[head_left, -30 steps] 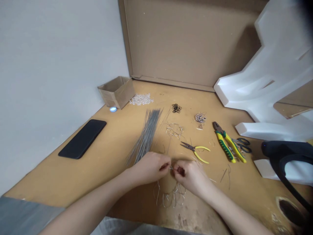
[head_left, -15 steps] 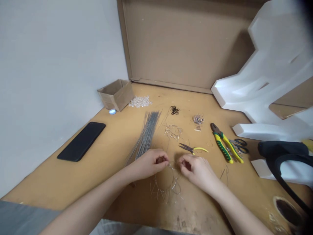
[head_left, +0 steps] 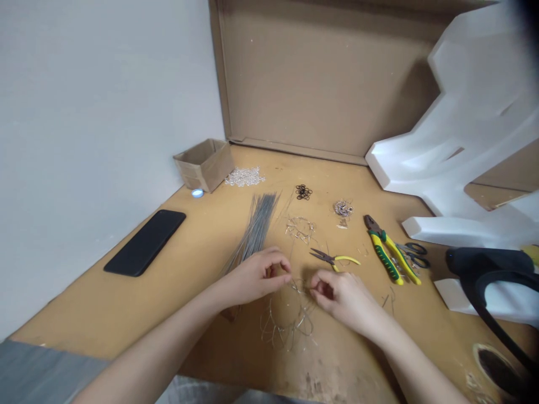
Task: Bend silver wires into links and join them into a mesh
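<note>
A ring of thin silvery wire [head_left: 274,322] with several loops around its lower edge hangs between my hands, low over the table. My left hand [head_left: 259,275] is closed in a pinch at the ring's top, thumb and forefinger together. On the other side my right hand [head_left: 345,295] pinches at a fine wire end by the ring's upper right; the exact contact is too small to see. Beside my left hand lies a bundle of straight grey wires [head_left: 257,224]. Just beyond my right hand are needle-nose pliers [head_left: 326,257] with yellow handles.
A second wire ring [head_left: 300,229], black rings [head_left: 303,192] and a silvery wire coil [head_left: 343,208] lie farther back. Combination pliers [head_left: 385,249] and scissors [head_left: 416,255] are at right. At left are a phone [head_left: 145,243] and a cardboard box [head_left: 204,166] beside clear bits [head_left: 245,177].
The view has shifted slightly, so everything sits a little farther right and lower. Both hands keep their pinches at the wire ring, with the fingers barely moved.
</note>
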Action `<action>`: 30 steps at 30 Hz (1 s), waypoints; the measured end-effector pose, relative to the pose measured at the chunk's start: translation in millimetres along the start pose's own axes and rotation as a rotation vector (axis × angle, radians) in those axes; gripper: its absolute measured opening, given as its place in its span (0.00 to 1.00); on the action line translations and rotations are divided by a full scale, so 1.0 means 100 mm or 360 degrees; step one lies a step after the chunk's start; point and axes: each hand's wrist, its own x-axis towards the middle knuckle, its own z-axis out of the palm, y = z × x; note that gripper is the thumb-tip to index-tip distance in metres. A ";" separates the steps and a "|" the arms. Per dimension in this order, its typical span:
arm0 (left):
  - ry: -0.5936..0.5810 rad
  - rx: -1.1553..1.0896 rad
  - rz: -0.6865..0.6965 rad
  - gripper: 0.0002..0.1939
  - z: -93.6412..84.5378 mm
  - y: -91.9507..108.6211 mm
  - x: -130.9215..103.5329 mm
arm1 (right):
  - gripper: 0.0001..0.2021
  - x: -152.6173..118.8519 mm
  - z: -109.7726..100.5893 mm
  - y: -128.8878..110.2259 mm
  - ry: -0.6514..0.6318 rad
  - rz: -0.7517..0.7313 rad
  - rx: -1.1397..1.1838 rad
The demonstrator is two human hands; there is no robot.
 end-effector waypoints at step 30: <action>-0.0085 0.0005 -0.0154 0.07 0.08 -0.10 0.06 | 0.04 0.08 0.19 -0.06 0.0076 -0.0254 -0.0105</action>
